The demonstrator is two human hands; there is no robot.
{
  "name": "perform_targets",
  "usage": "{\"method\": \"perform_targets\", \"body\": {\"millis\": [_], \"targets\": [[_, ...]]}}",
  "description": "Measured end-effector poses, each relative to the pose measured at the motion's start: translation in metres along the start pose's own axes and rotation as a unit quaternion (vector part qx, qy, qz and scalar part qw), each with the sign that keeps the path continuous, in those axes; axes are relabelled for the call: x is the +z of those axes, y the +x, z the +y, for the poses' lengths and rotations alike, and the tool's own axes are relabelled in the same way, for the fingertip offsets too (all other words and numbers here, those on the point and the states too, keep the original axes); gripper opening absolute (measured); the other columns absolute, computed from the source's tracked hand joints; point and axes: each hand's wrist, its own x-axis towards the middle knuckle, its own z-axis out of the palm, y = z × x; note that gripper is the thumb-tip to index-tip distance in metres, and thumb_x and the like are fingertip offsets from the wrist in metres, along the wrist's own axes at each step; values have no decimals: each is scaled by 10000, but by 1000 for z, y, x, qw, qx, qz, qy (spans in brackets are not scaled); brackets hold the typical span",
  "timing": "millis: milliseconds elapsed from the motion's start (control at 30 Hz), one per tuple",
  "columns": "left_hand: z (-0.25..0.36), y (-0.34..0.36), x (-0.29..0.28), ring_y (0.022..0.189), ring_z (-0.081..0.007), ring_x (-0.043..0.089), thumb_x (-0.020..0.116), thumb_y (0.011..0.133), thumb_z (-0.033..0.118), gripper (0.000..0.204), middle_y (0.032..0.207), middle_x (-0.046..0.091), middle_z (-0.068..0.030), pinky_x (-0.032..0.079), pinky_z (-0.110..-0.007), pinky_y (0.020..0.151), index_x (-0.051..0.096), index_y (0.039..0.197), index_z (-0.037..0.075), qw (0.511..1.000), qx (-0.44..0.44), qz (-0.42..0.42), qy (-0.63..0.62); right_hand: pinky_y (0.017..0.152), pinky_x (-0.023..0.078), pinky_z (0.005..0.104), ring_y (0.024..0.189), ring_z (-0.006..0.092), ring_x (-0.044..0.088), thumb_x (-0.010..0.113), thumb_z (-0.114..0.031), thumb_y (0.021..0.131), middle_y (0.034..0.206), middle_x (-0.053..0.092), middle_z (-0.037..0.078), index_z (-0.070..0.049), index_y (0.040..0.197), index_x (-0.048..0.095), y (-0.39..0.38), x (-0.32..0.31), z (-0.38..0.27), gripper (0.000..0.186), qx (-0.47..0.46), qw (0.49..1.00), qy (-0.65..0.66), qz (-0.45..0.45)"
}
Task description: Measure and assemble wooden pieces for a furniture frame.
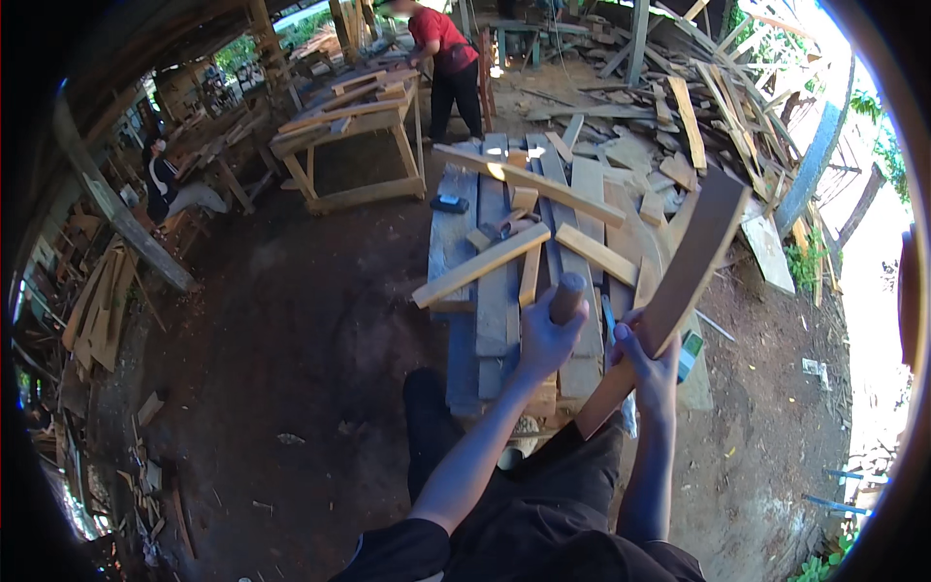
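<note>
My left hand (551,341) is closed round a short, round brown wooden piece (567,296), like a tool handle, whose blunt top end sticks up out of my fist. Its lower part is hidden. A long dark-brown wooden board (696,254) slants from my lap up to the right, with my right hand (652,361) gripping it near its lower middle. Both hands are over the near end of a low bench of stacked planks (497,315). Beyond them, pale wooden strips (482,265) lie crosswise on the bench. A green-and-grey object (690,355) lies beside my right hand.
A dark blue object (449,204) sits on the bench's far left. Past it, a person in a red shirt (443,44) stands at a wooden worktable (344,126). Another person (165,179) sits at the left. Scrap wood (689,116) is heaped at the far right, near a leaning post (819,145).
</note>
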Motion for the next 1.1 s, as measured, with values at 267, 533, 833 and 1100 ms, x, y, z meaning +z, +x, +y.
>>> {"method": "perform_targets", "body": {"millis": [267, 533, 833, 1100], "targets": [[-1, -4, 10, 551, -120, 580, 707, 833, 149, 159, 607, 587, -67, 454, -304, 550, 591, 820, 41, 1000, 3, -11, 21, 659, 495, 287, 730, 121, 618, 803, -159, 790, 812, 652, 117, 0, 1044, 548, 37, 29, -52, 394, -108, 954, -274, -52], [-5, 0, 2, 630, -154, 637, 709, 826, 151, 174, 664, 613, -73, 476, -305, 595, 583, 859, 36, 1000, -9, -15, -18, 705, 498, 302, 805, 131, 602, 763, -255, 837, 854, 615, 93, -5, 1102, 557, 53, 46, -39, 418, -98, 963, -227, -103], [-23, -73, -31, 1172, -357, 532, 733, 847, 355, 665, 1223, 534, -246, 433, -466, 993, 439, 1305, -26, 937, 126, 45, 323, 596, 490, 243, 667, 87, 608, 714, -210, 900, 863, 658, 45, -11, 1151, 526, 52, 63, -25, 371, -30, 988, -77, -127], [-59, -125, -39, 1382, -519, 256, 694, 818, 548, 1035, 1431, 292, -398, 126, -623, 1143, 211, 1447, -117, 881, -2, -35, 472, 607, 494, 287, 655, 130, 618, 690, -248, 916, 808, 650, 95, -3, 1103, 537, 62, 64, -15, 344, -72, 977, -186, -75]]}}
